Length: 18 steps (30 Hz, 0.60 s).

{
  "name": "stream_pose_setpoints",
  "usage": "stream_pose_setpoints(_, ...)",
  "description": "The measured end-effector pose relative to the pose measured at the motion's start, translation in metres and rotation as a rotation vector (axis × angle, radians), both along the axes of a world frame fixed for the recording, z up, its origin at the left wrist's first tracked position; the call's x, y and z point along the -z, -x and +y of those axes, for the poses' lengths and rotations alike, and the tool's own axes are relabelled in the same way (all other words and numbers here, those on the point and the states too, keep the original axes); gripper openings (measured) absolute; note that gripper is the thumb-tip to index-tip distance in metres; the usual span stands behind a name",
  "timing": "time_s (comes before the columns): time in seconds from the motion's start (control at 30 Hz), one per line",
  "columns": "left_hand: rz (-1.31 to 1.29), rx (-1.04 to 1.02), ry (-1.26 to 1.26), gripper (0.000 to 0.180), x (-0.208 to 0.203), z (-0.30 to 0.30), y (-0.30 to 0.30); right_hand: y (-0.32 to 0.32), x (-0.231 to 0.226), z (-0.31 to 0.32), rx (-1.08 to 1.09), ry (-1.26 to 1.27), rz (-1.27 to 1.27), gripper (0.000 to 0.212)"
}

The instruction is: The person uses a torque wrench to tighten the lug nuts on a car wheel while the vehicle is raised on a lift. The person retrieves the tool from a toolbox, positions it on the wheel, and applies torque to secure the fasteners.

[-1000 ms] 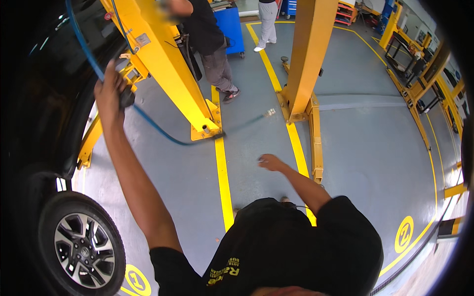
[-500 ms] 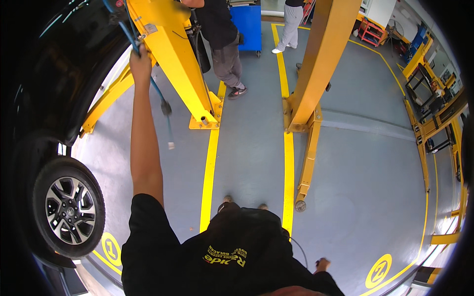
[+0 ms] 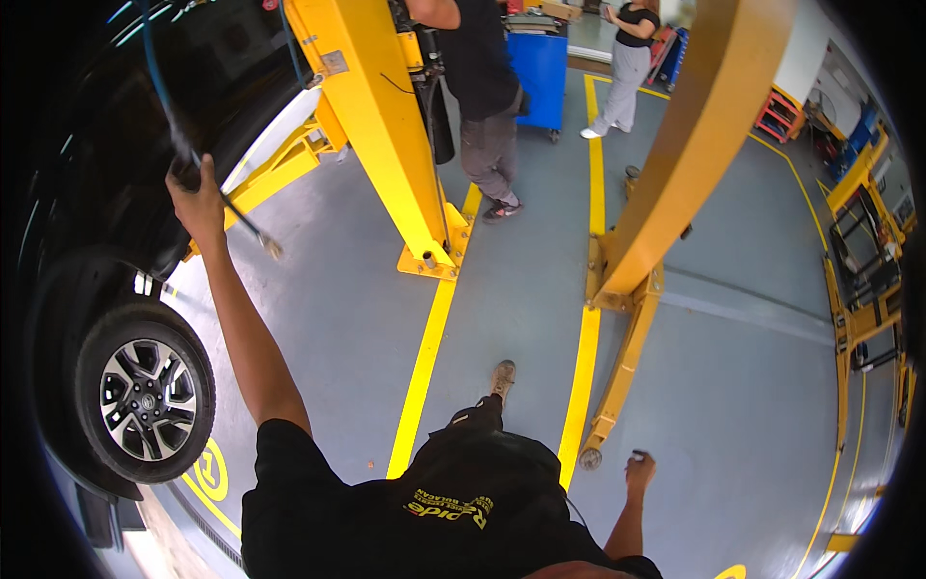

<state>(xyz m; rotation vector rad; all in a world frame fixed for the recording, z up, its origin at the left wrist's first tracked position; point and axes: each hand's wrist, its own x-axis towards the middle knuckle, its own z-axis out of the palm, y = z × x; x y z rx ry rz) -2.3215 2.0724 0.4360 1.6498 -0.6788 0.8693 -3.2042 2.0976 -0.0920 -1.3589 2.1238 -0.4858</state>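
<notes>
My left hand [image 3: 200,205] is raised beside the dark car [image 3: 87,203], its fingers curled loosely around a blue hose [image 3: 154,58]. The hose comes down from above and bends at the hand. Below my fingers hangs its thin dark tail, ending in a pale tip [image 3: 274,250]. A blurred dark section sits just above the fingers. At my lower right, my right hand [image 3: 640,471] is held low over the floor, closed. A small dark bit shows at its fingertips, too small to name.
A yellow lift post [image 3: 376,125] stands ahead of my left arm, another post [image 3: 690,145] to the right with a low arm [image 3: 622,376]. Two people stand ahead, near a blue cabinet [image 3: 540,82]. The car's wheel [image 3: 145,396] is at far left.
My left hand has moved left and lower, and the hose has shifted left with it. My right hand has reached farther forward. One of my feet now shows more fully ahead of me.
</notes>
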Motion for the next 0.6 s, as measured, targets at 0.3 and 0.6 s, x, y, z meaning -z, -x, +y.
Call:
stream_pose_setpoints(0.3,0.286,0.252,0.118,0.027,-0.009,-0.050,-0.060,-0.313,-0.255,-0.303,-0.505,0.334,-0.104,0.033)
stream_pose_setpoints(0.6,0.105,0.271,0.181,0.023,-0.071,-0.101,-0.019,-0.461,-0.364,-0.393,-0.814,0.589,-0.381,0.013)
